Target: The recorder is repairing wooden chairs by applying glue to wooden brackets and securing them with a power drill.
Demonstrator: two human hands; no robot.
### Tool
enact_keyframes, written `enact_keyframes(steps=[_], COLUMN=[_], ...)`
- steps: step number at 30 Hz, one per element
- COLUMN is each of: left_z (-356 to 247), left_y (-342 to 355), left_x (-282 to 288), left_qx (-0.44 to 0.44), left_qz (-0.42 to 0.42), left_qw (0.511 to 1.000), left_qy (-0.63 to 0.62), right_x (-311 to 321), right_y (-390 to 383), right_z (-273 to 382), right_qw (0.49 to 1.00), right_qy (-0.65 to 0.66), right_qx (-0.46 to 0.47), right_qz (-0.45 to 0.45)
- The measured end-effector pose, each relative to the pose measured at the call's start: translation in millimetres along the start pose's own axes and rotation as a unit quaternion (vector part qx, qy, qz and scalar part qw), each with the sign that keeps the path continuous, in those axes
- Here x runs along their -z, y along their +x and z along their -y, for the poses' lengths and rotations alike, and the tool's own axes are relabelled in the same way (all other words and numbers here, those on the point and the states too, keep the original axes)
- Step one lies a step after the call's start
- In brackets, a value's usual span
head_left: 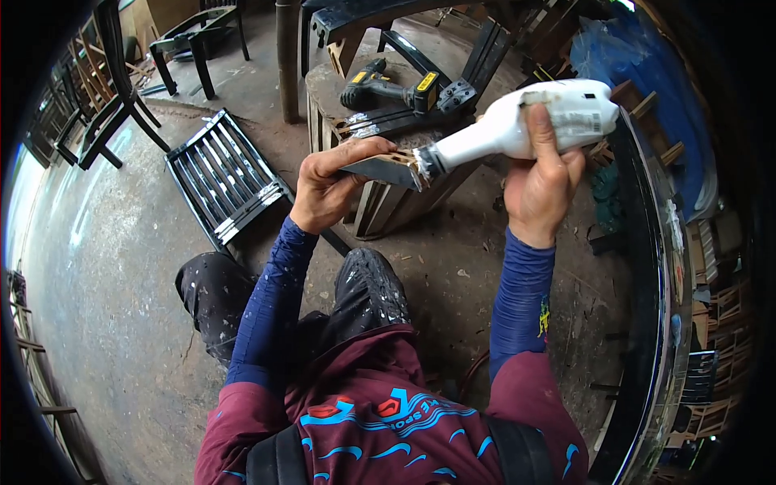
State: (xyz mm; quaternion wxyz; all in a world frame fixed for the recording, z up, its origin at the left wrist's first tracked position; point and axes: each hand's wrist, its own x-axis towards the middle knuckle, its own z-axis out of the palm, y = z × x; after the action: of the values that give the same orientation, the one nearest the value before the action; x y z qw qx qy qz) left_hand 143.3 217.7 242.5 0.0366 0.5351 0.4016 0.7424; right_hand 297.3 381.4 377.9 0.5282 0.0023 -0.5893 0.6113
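Observation:
My left hand (327,186) is closed around a dark-painted wooden piece (383,170), whose bare, pale end with white smears points right. In my right hand (543,190) is a white plastic bottle (493,129), tipped on its side, thumb on top and fingers beneath. Its dark neck (432,159) meets the end of the wooden piece; whether anything flows out is not visible. Just beyond my hands, a cordless drill (380,89) lies on a wooden stand (326,95), beside dark wooden parts (404,115) with white smears.
A slatted black chair back (230,174) lies on the floor at left. Dark chair frames (121,105) stand farther left. A post (288,65) rises behind. To the right are a long dark panel (647,339), blue plastic sheeting (638,61) and stacked wooden frames (715,376).

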Motion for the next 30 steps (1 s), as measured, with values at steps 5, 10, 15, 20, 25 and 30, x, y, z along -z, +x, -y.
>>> enact_keyframes(steps=[5,10,15,20,25,30], left_z=[-4,-8,5,16,21,18], left_y=[-1,2,-7,-8,-8,-5], left_x=[0,-1,3,-6,-9,-11], left_qx=[0.002,-0.013,0.066,0.054,0.058,0.068], left_qz=[-0.020,0.008,-0.031,-0.037,-0.018,-0.025], left_qw=[0.999,0.997,0.997,0.988,0.991,0.985], left_qy=[0.034,0.073,-0.039,-0.141,-0.120,-0.157], right_x=[9,5,20,21,31,29], right_y=[-16,-17,-16,4,12,14], right_z=[-8,-6,-2,-14,-36,-32], right_qw=[0.999,0.997,0.998,0.999,0.997,0.995], right_qy=[-0.045,-0.065,-0.042,0.034,0.032,0.052], right_qx=[0.010,0.047,0.035,0.001,-0.067,-0.086], right_qz=[0.012,0.013,-0.016,-0.016,-0.002,-0.017])
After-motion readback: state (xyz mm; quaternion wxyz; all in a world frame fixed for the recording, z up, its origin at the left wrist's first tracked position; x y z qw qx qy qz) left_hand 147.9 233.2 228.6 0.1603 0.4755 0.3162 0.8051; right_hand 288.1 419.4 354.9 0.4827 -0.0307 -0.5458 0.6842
